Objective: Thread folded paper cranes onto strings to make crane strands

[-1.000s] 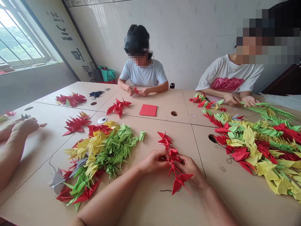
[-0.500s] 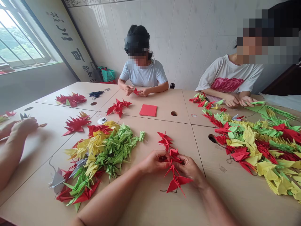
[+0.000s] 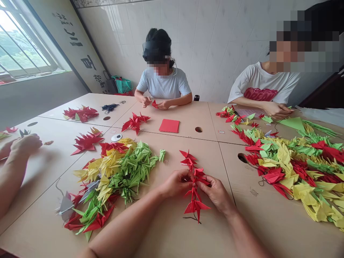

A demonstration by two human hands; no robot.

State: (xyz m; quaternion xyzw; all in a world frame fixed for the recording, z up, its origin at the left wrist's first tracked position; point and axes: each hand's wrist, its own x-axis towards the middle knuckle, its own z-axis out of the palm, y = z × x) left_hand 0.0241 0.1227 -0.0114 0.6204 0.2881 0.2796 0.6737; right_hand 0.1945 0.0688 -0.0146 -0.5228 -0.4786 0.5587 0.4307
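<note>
My left hand pinches a red paper crane in a string of red folded cranes, its fingertips at the crane's left side. From the right, my right hand grips the same crane between thumb and fingers. Below my fingers hangs the lower part of the string, ending in a crane with spread wings. A dark thread sticks out under it on the table. Beyond my hands, more red cranes of the string lie on the tabletop. Exact finger contact is partly hidden by paper.
Left of my arm lies a heap of green, yellow and red cranes. A larger colourful heap covers the right side. Red paper squares are stacked ahead. Table holes show. Two people sit opposite; another person's hands work at left.
The lower cranes of my string have swung left and hang straighter. My hands stay nearly in place. The person at right has drawn their hands together, higher up.
</note>
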